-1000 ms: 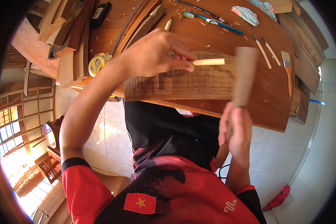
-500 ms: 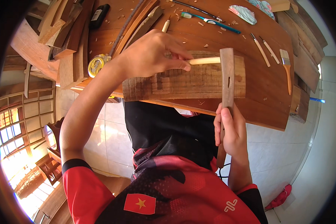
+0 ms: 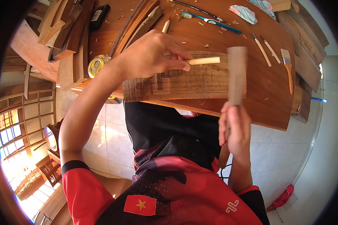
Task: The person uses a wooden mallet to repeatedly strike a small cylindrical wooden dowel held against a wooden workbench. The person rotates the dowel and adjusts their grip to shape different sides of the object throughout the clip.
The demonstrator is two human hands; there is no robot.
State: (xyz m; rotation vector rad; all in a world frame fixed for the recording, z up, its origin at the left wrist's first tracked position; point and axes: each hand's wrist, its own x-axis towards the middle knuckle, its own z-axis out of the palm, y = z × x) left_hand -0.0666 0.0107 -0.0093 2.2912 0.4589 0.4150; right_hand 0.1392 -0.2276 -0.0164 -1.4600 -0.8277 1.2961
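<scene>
Left hand (image 3: 148, 56) pinches pale wooden-handled chisel (image 3: 202, 60), stiff, light, against flat brown carved plank (image 3: 184, 80); right hand (image 3: 234, 125) wraps blurred wooden mallet (image 3: 236, 75) low on handle, likely hefty.

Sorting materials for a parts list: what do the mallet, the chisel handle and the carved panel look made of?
Mallet: looks like brown wood, blurred, finish unclear. Chisel handle: pale, smooth, probably unvarnished wood. Carved panel: raw matt wood with visible grain and cut recesses.
</scene>
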